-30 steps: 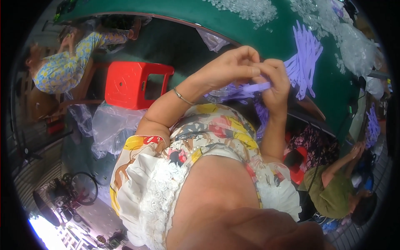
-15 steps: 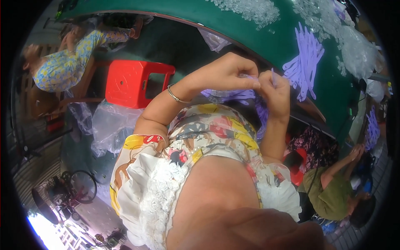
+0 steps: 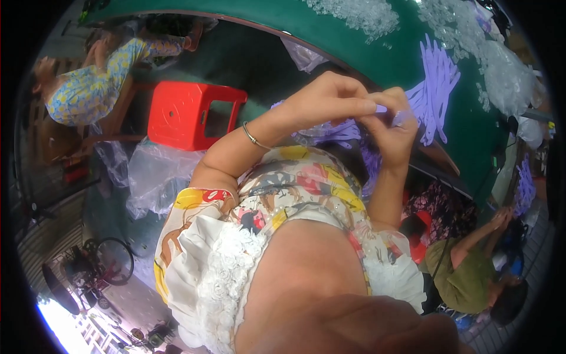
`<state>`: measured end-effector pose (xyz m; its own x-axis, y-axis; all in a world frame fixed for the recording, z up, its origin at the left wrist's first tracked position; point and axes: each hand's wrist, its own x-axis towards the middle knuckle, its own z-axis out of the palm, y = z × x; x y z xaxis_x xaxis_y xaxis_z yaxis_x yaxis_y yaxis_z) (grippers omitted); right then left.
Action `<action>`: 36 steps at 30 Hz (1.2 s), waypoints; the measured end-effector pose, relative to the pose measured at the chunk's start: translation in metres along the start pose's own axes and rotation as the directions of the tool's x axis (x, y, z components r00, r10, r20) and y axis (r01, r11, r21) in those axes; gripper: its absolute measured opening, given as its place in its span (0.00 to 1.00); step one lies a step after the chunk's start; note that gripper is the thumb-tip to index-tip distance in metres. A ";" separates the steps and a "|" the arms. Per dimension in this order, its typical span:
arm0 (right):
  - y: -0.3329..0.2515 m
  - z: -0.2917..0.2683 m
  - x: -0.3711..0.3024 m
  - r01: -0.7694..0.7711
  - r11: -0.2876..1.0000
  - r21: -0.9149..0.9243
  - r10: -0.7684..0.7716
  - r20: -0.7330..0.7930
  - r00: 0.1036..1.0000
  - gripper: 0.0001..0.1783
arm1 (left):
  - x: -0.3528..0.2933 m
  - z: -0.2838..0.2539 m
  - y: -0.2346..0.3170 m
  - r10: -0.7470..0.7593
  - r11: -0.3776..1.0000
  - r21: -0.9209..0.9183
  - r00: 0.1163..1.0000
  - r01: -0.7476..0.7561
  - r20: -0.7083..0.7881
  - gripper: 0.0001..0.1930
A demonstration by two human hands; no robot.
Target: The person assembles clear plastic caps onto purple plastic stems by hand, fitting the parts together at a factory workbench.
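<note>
My left hand (image 3: 336, 97), with a bracelet at its wrist, pinches a purple strip (image 3: 382, 108) between thumb and fingers. Close against it, my right hand (image 3: 398, 127) has its fingers curled round the same strip, most of which they hide. Something small and clear may be in the fingers too, but I cannot make it out. More purple strips (image 3: 339, 133) lie on my lap below the hands. A fanned bundle of flat purple strips (image 3: 437, 88) lies on the green table (image 3: 407, 56), just right of my right hand.
Small clear plastic pieces (image 3: 365, 15) are heaped on the table's far side, with a clear plastic bag (image 3: 507, 74) at the right. A red stool (image 3: 177, 115) stands left. One person (image 3: 88, 97) sits far left, another (image 3: 460, 268) at lower right.
Both hands have shifted slightly right. My right fingers have turned, and a short purple piece now shows between the fingertips of the two hands.
</note>
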<state>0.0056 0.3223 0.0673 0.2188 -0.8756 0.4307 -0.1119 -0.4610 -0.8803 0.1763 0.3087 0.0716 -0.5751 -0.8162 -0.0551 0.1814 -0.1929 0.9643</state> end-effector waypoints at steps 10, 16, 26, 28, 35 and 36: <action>0.017 -0.002 -0.008 0.007 0.933 0.359 0.054 -0.160 0.986 0.16 | -0.002 -0.001 -0.002 0.038 0.992 -0.126 0.997 -0.030 0.063 0.14; 0.020 -0.004 -0.008 0.000 0.964 0.266 0.046 -0.167 0.985 0.15 | -0.001 0.001 -0.013 -0.025 0.932 -0.359 0.999 0.040 0.048 0.11; 0.007 0.003 0.001 -0.085 0.986 -0.143 0.076 -0.063 0.995 0.09 | 0.009 0.003 -0.034 0.008 0.498 -0.835 0.964 -0.234 -0.265 0.09; 0.007 0.005 0.000 -0.099 0.957 -0.271 0.092 -0.039 0.995 0.09 | 0.012 0.003 -0.026 0.006 0.634 -0.717 0.929 -0.289 -0.370 0.07; 0.009 0.004 0.004 0.012 0.858 -0.513 -0.067 -0.089 0.994 0.08 | 0.010 0.000 -0.020 0.118 0.890 -0.416 0.975 -0.187 -0.186 0.15; 0.010 0.003 0.004 0.017 0.850 -0.526 -0.081 -0.099 0.992 0.08 | 0.009 0.000 -0.020 0.117 0.890 -0.416 0.976 -0.184 -0.183 0.15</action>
<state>0.0085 0.3151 0.0596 0.1300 -0.8455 0.5179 -0.6014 -0.4825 -0.6368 0.1671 0.3050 0.0517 -0.3943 -0.9189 0.0112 0.5995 -0.2480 0.7610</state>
